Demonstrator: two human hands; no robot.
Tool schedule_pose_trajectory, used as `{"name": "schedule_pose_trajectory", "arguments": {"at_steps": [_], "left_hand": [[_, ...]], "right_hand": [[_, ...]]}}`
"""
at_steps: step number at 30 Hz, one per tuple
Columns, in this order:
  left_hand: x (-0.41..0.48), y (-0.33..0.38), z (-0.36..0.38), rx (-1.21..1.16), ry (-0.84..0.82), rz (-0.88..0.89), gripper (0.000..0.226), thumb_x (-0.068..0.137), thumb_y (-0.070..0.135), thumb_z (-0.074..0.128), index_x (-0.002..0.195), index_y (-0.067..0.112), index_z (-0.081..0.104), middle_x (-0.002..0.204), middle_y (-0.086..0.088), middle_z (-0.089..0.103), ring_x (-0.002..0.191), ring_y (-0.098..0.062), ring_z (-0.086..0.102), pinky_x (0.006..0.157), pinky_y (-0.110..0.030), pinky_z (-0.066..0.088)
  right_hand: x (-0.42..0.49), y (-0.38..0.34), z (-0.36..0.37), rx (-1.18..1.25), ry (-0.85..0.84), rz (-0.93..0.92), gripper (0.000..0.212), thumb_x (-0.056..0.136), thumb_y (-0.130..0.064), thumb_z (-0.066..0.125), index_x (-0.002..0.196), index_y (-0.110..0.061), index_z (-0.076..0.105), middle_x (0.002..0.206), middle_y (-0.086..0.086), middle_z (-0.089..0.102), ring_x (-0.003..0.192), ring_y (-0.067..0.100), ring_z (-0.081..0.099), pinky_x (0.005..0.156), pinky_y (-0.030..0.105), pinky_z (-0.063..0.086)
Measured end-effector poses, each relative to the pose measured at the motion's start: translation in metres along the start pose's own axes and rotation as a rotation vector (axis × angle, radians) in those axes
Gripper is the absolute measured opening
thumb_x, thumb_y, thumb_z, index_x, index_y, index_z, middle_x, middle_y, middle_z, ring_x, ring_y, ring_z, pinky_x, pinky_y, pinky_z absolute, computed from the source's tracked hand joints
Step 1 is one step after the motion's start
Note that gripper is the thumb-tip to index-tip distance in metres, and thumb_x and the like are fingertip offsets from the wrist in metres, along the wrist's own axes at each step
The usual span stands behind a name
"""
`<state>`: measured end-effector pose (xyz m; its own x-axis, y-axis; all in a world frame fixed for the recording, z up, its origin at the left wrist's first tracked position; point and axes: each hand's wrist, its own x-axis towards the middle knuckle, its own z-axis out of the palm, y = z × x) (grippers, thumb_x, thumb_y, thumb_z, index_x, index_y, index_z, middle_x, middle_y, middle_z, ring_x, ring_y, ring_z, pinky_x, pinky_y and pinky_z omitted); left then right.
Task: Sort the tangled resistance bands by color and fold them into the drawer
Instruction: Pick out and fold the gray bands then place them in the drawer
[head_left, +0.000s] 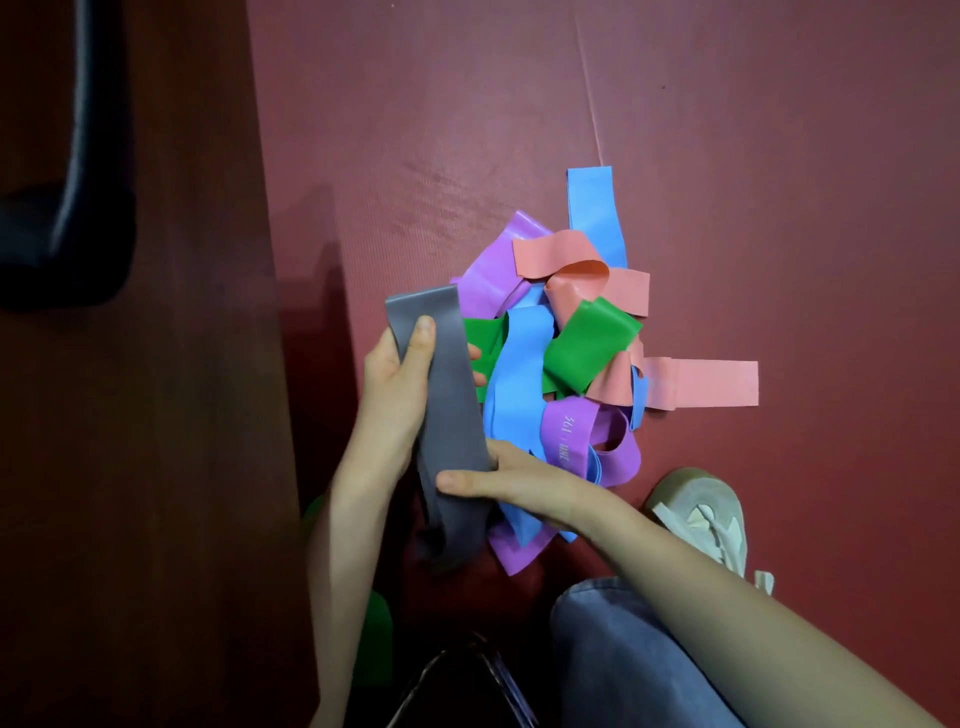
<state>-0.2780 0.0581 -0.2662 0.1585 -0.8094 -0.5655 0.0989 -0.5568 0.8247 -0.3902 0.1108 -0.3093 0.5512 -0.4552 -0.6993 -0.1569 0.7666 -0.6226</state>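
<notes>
A grey band (447, 410) is lifted off the pile, running from upper left down to a limp folded end. My left hand (397, 387) grips its upper part, thumb on top. My right hand (511, 480) pinches its lower part between thumb and fingers. Just right of it, a tangled pile lies on the red mat (675, 130): blue bands (519, 374), purple bands (493, 265), green bands (589, 345) and pink bands (701, 383) twisted over one another.
A dark red-brown wooden furniture face (156, 415) stands along the left, with a black handle (67, 208) at its upper part. My jeans-clad knee (623, 649) and a pale sneaker (701, 514) sit at the lower right. Something green (376, 639) lies low by my left forearm.
</notes>
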Motion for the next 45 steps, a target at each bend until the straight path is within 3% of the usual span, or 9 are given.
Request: {"name": "schedule_pose_trajectory", "arguments": {"at_steps": [6, 13, 19, 23, 27, 31, 38, 42, 45], "left_hand": [[0.001, -0.009, -0.007, 0.032, 0.038, -0.013, 0.022, 0.097, 0.021, 0.039, 0.081, 0.018, 0.053, 0.054, 0.008, 0.068, 0.044, -0.007, 0.063, 0.044, -0.018, 0.051], [0.006, -0.011, -0.022, 0.072, 0.091, 0.040, 0.023, 0.097, 0.021, 0.038, 0.089, 0.006, 0.054, 0.053, 0.008, 0.068, 0.042, -0.005, 0.062, 0.043, -0.016, 0.049], [0.015, -0.018, -0.037, 0.117, 0.090, 0.001, 0.031, 0.096, 0.024, 0.041, 0.101, -0.004, 0.052, 0.058, 0.005, 0.069, 0.048, -0.009, 0.063, 0.053, -0.024, 0.056], [0.015, -0.010, -0.050, 0.108, 0.036, -0.032, 0.031, 0.097, 0.023, 0.036, 0.079, 0.010, 0.057, 0.054, 0.006, 0.068, 0.043, -0.008, 0.061, 0.044, -0.018, 0.050], [0.015, 0.002, -0.053, 0.057, -0.039, -0.119, 0.042, 0.098, 0.021, 0.035, 0.067, 0.009, 0.061, 0.048, 0.003, 0.065, 0.038, -0.008, 0.058, 0.040, -0.016, 0.048], [0.017, 0.007, -0.054, 0.048, -0.013, -0.026, 0.036, 0.098, 0.021, 0.033, 0.074, 0.010, 0.058, 0.054, 0.005, 0.068, 0.043, -0.008, 0.061, 0.045, -0.018, 0.051], [0.013, 0.002, -0.039, 0.049, -0.029, 0.039, 0.032, 0.098, 0.024, 0.033, 0.082, 0.014, 0.059, 0.065, 0.005, 0.072, 0.055, -0.010, 0.066, 0.056, -0.022, 0.056], [0.010, 0.002, -0.025, 0.018, -0.031, 0.015, 0.025, 0.098, 0.021, 0.033, 0.087, 0.016, 0.055, 0.061, 0.006, 0.071, 0.050, -0.009, 0.066, 0.052, -0.020, 0.055], [0.001, 0.004, -0.018, 0.022, -0.040, 0.031, 0.024, 0.097, 0.022, 0.034, 0.094, 0.010, 0.055, 0.060, 0.006, 0.071, 0.049, -0.009, 0.065, 0.052, -0.020, 0.055]], "right_hand": [[0.019, 0.021, 0.004, -0.150, 0.027, 0.175, 0.037, 0.087, -0.015, 0.059, 0.121, -0.005, 0.052, 0.119, 0.012, 0.060, 0.103, 0.015, 0.053, 0.102, 0.034, 0.042], [0.014, 0.026, 0.015, -0.003, -0.297, 0.415, 0.025, 0.092, -0.029, 0.050, 0.115, -0.019, 0.050, 0.099, 0.002, 0.061, 0.083, 0.014, 0.058, 0.070, 0.025, 0.051], [0.014, 0.035, 0.003, -0.786, 0.194, -0.131, 0.057, 0.083, -0.002, 0.048, 0.137, -0.010, 0.031, 0.138, 0.014, 0.043, 0.125, 0.024, 0.043, 0.100, 0.030, 0.033], [0.029, 0.016, -0.009, -0.973, 0.299, -0.304, 0.041, 0.080, 0.001, 0.036, 0.113, -0.002, 0.060, 0.119, 0.020, 0.056, 0.113, 0.033, 0.050, 0.092, 0.037, 0.039], [0.056, -0.005, 0.007, -0.641, 0.254, -0.263, 0.035, 0.060, -0.002, 0.031, 0.070, 0.003, 0.065, 0.092, 0.023, 0.065, 0.088, 0.014, 0.058, 0.080, 0.014, 0.037], [0.057, -0.003, 0.026, -0.677, 0.496, -0.268, 0.019, 0.086, -0.013, 0.037, 0.076, -0.004, 0.051, 0.087, 0.018, 0.047, 0.082, 0.030, 0.049, 0.074, 0.042, 0.038], [0.030, 0.007, -0.010, -0.681, 0.707, -0.369, 0.028, 0.070, -0.023, 0.022, 0.071, -0.009, 0.046, 0.074, 0.012, 0.048, 0.076, 0.026, 0.042, 0.067, 0.039, 0.033], [0.023, 0.010, -0.025, -0.771, 0.582, -0.347, 0.040, 0.070, -0.017, 0.029, 0.092, -0.001, 0.058, 0.091, 0.018, 0.060, 0.087, 0.019, 0.041, 0.079, 0.034, 0.036], [0.010, 0.012, -0.028, -0.704, 0.451, -0.313, 0.059, 0.069, -0.015, 0.040, 0.127, -0.002, 0.043, 0.129, 0.016, 0.049, 0.121, 0.019, 0.041, 0.099, 0.017, 0.026]]}}
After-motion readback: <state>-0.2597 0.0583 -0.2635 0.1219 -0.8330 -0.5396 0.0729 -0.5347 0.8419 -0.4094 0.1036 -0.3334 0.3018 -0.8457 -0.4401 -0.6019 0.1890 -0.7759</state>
